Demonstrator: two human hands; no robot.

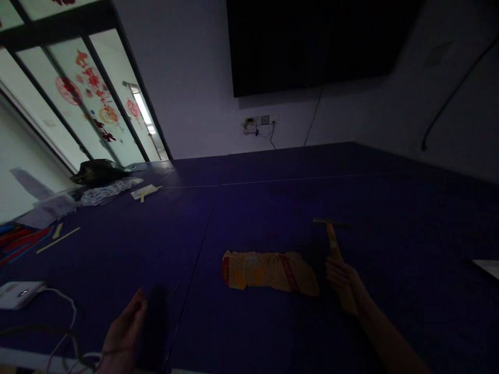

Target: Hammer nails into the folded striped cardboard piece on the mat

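Observation:
My right hand [343, 275] is wrapped round the wooden handle of a hammer [334, 241]. Its narrow metal head points away from me, just above or on the blue-purple tabletop. Left of the hammer lies a torn, flat piece of brown cardboard [257, 271] with red bands, orange stains and many small dark marks. My left hand [125, 324] is near the front edge, fingers drawn together in a pinch; whatever they may hold is too small or dark to make out. A thin wire-like line [172, 292] shows on the table to its right.
At the left sit a white device [21, 294] with a white cable [70, 301], red and blue strips [25, 240], and yellowish strips [58, 240]. Plastic bags [109, 191] and a black bag [97, 171] lie farther back. A white object [487, 266] is at the right edge.

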